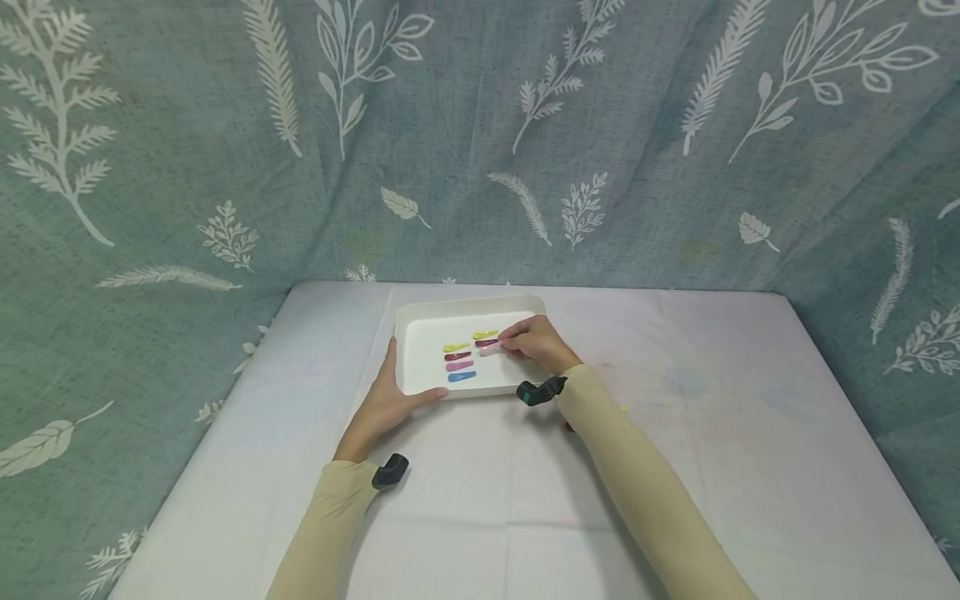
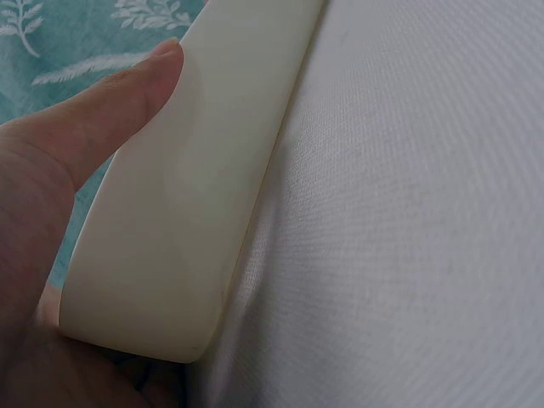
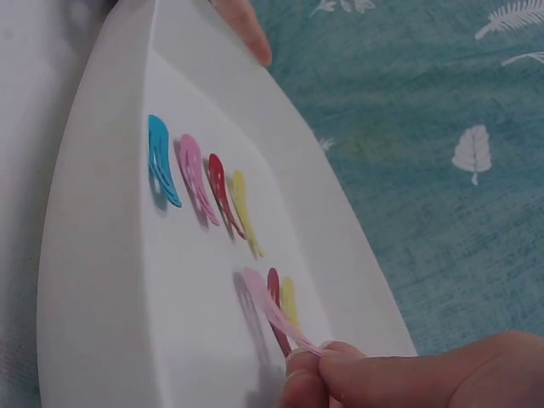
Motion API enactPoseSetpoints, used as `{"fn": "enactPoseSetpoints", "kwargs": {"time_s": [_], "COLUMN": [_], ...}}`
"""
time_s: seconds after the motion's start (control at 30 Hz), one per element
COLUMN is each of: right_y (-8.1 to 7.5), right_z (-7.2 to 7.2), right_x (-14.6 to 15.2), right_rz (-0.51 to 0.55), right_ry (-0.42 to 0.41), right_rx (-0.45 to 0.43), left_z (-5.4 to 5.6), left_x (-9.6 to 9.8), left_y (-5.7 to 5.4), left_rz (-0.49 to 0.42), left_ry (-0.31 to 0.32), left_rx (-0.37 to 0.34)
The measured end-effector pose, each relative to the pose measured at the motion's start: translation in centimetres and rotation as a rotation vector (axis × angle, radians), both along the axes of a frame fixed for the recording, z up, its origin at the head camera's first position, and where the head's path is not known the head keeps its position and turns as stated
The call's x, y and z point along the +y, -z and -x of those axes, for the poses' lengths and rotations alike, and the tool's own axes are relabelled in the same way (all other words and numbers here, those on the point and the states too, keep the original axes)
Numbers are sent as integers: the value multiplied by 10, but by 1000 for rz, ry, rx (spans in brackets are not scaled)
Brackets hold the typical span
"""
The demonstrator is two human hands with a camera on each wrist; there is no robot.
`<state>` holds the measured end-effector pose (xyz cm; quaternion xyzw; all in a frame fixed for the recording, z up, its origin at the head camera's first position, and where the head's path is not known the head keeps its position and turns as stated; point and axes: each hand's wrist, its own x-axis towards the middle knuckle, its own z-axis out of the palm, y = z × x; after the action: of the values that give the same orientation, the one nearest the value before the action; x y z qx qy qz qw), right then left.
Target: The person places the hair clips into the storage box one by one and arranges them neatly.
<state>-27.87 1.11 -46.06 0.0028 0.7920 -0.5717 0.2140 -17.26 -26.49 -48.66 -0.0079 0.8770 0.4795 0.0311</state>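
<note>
A white rectangular tray [image 1: 417, 387] lies on the table. My left hand [image 1: 387, 402] grips its near left corner, thumb along the front wall and fingers along the left side. My right hand [image 1: 538, 343] pinches one end of a pale pink hair clip [image 3: 270, 304] between thumb and fingers, low over the tray floor. Beside that clip lie a dark red hair clip [image 3: 274, 280] and a yellow one [image 3: 290, 299]. Further left in the tray, a second column holds a yellow clip [image 1: 456, 347], a red clip [image 1: 457, 357], a pink clip [image 1: 459, 366] and a blue clip [image 1: 461, 377].
A red piece [image 1: 569, 427] and a yellow piece [image 1: 625, 409] show on the white tablecloth [image 1: 465, 500], partly hidden by my right forearm. A green leaf-patterned curtain [image 1: 465, 200] hangs behind and beside the table.
</note>
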Motion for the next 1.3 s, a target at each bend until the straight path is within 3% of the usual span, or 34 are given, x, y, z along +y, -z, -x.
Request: {"fn": "enactPoseSetpoints", "kwargs": {"time_s": [0.33, 0.83, 1.3], "right_y": [1, -2, -2], "right_z": [0, 0, -2], "right_x": [-4, -8, -7], "right_rz": [-55, -21, -87], "right_ry": [25, 97, 70], "right_rx": [11, -14, -18], "left_z": [0, 0, 1], "left_x": [-1, -1, -1], "left_y": [-1, -2, 1], "left_rz": [5, 4, 8], "left_ry": [-6, -13, -18], "left_rx": [-3, -18, -19]}}
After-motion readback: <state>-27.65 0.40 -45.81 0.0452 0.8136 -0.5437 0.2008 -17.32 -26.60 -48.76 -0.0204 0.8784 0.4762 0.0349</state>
